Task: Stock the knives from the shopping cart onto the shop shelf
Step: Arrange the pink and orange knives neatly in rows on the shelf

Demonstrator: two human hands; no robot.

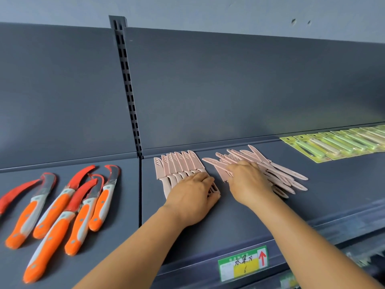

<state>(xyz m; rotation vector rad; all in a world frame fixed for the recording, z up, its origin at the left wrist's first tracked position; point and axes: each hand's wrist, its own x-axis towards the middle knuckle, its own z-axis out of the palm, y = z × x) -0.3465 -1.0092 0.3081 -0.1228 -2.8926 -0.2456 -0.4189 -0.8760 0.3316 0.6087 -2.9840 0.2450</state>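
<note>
On the left section of the dark grey shelf (239, 215), a loose group of orange-handled knives (62, 205) with curved red blade covers lies near the front edge, handles toward the person. Past the slotted upright (127, 84) at the back, a neat row of pink sheathed knives (177, 163) lies side by side, blades pointing to the shelf's back edge. The person's left hand (193, 195) lies on the handle ends of this row, fingers curled over the rightmost handles, holding them. Just beside it, the right hand (248, 180) rests palm down on a jumbled pile of pink knives (277, 172), fingers bent onto the sheaths at the pile's left end; whether it grips one cannot be told. Toward the shelf's right end, along the back edge, a row of green carded knives (337, 142) overlaps in a line. On the shelf's front edge sits a green and yellow price label (243, 263) with a red arrow
</note>
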